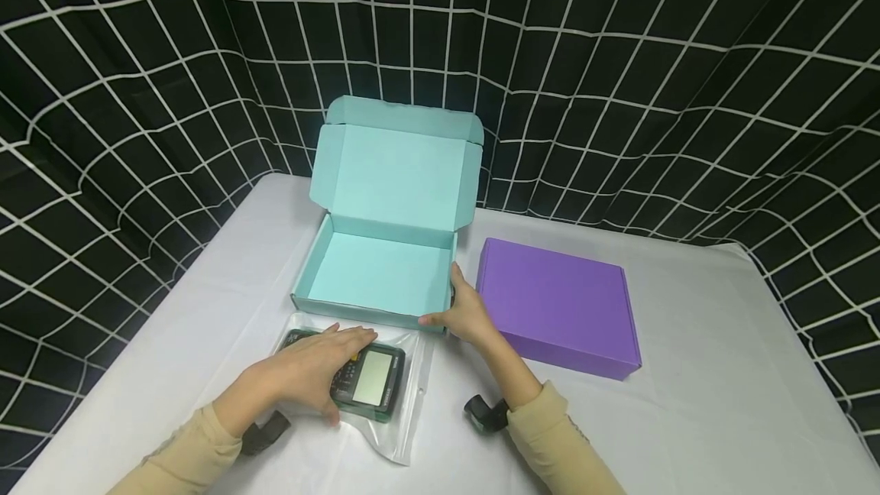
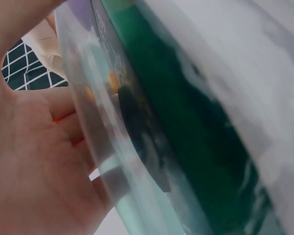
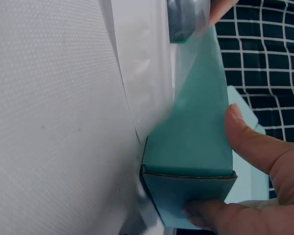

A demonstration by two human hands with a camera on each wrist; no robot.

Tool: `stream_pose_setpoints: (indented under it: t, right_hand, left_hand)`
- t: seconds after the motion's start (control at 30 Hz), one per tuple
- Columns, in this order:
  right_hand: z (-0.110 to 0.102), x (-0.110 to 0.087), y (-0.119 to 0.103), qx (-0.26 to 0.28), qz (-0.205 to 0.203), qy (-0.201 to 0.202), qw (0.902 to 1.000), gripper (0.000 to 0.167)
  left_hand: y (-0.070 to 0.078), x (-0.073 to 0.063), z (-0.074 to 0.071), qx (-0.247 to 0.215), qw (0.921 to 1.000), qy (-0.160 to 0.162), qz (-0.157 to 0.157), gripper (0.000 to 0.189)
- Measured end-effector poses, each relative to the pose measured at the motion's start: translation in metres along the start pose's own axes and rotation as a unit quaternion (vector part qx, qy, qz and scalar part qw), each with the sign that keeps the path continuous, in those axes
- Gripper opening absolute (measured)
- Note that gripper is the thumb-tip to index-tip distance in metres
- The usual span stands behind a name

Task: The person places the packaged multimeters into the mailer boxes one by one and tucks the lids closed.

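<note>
A digital multimeter (image 1: pixel 373 380) with a dark green case lies in a clear zip bag (image 1: pixel 406 434) in front of the turquoise box. My left hand (image 1: pixel 309 373) spreads across the multimeter, its fingers near the far edge and its thumb by the near one. Through the film in the left wrist view, the multimeter's green side (image 2: pixel 171 103) shows close up. An open turquoise cardboard box (image 1: pixel 378 273) stands with its lid raised. At its front right corner my right hand (image 1: pixel 467 312) holds the wall, the thumb on the top edge in the right wrist view.
To the right of the turquoise box lies a closed purple box (image 1: pixel 560 304). Both stand on a white-covered table (image 1: pixel 715 357). A black curtain (image 1: pixel 550 82) with a white grid hangs behind and at the sides. Dark wrist devices (image 1: pixel 484 413) sit below the hands.
</note>
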State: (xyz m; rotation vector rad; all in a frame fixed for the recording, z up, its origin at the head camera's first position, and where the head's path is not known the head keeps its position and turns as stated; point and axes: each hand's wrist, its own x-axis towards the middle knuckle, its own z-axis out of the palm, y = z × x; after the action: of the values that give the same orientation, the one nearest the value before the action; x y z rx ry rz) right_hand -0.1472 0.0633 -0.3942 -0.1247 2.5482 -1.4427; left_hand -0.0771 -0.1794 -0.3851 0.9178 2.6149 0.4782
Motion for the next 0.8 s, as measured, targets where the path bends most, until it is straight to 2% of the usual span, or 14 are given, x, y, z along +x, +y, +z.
stream_pose_setpoints:
  t: [0.57, 0.67, 0.8]
  right_hand:
    - [0.002, 0.001, 0.001, -0.001, -0.007, 0.008, 0.9999, 0.113]
    - [0.003, 0.001, 0.001, -0.006, -0.008, 0.011, 0.9999, 0.112]
    - [0.003, 0.001, 0.001, -0.009, -0.004, 0.012, 0.9999, 0.113]
  left_hand:
    - [-0.011, -0.004, -0.003, 0.017, 0.9995, 0.017, 0.02, 0.115]
    - [-0.012, -0.004, 0.0, 0.015, 0.9992, 0.03, 0.022, 0.108]
    - [-0.016, -0.004, 0.005, 0.028, 0.9973, 0.063, 0.024, 0.093]
